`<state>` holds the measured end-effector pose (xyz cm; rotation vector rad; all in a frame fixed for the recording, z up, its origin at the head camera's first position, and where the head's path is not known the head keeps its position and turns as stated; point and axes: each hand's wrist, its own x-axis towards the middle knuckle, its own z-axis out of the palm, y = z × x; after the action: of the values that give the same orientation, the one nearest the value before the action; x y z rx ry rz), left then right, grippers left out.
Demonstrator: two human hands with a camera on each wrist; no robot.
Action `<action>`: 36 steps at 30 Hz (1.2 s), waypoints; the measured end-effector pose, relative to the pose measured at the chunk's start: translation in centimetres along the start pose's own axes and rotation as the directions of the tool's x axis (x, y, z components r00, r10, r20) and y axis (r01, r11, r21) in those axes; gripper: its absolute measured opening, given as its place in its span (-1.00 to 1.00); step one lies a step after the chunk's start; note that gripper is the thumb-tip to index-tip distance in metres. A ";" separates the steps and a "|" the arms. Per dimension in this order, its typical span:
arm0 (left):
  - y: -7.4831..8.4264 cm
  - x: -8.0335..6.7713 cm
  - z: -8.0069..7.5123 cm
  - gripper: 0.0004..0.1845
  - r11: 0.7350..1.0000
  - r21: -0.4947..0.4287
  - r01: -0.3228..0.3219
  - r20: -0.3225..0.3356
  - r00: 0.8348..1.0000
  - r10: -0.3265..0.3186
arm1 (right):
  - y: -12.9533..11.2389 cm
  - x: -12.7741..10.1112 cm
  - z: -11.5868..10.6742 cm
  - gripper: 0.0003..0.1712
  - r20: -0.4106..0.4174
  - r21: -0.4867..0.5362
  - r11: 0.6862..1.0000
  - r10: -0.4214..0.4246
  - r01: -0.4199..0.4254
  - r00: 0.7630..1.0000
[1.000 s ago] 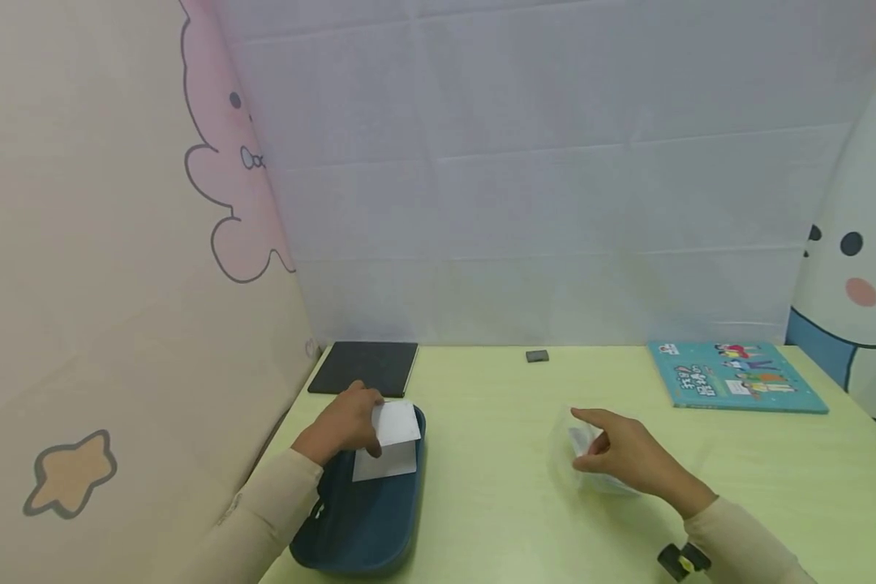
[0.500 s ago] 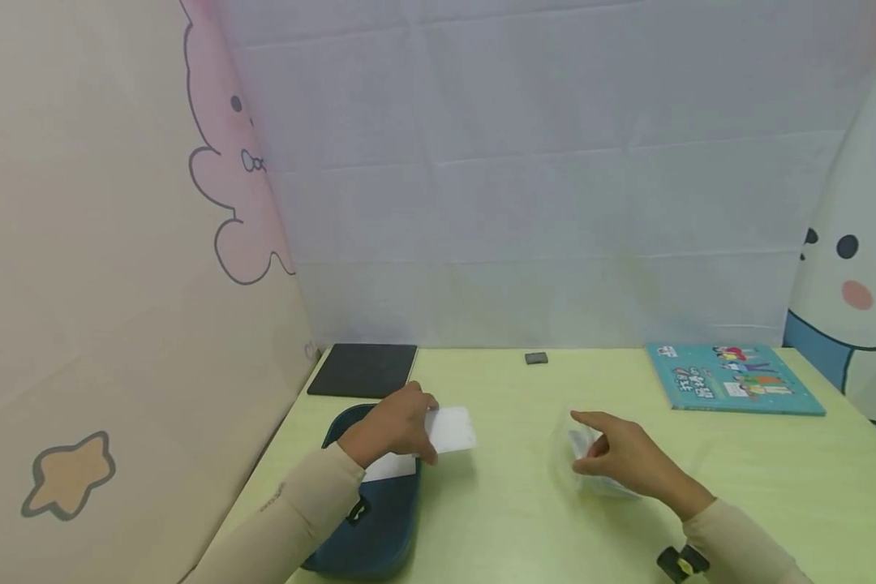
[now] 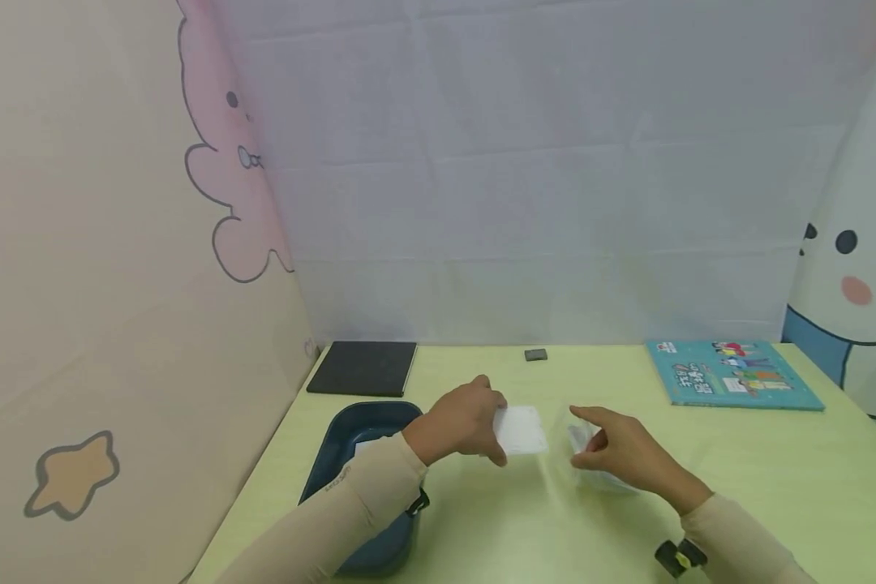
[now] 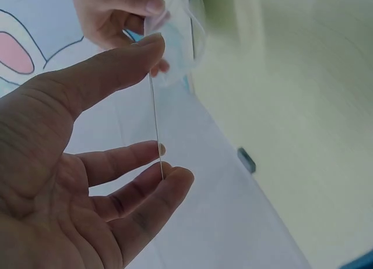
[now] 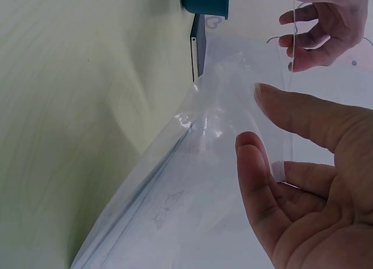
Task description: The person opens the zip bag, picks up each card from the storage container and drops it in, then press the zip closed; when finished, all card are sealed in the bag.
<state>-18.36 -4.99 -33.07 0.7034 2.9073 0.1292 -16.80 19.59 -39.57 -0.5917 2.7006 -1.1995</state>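
Flanking blue tray (image 3: 336, 454), teal book (image 3: 730, 375)

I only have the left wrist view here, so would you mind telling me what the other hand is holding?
Observer: The right hand holds a clear plastic bag, its mouth held open toward the card.
Operator: Thank you. Where is the card relative to it?
Observer: The white card, pinched by the left hand, sits just short of the bag, above the green table.
Operator: Is anything behind that arm?
Observer: A dark blue tray with another white sheet inside.
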 end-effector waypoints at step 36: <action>3.4 2.2 2.8 -0.32 1.000 -0.017 0.011 0.034 0.999 -0.010 | -0.2 0.1 -0.1 -0.12 -0.014 0.033 0.999 -0.001 0.001 1.000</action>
<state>-18.31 -0.85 -35.70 0.6807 2.8738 0.1403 -16.89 19.47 -39.36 -0.5824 2.6865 -1.2502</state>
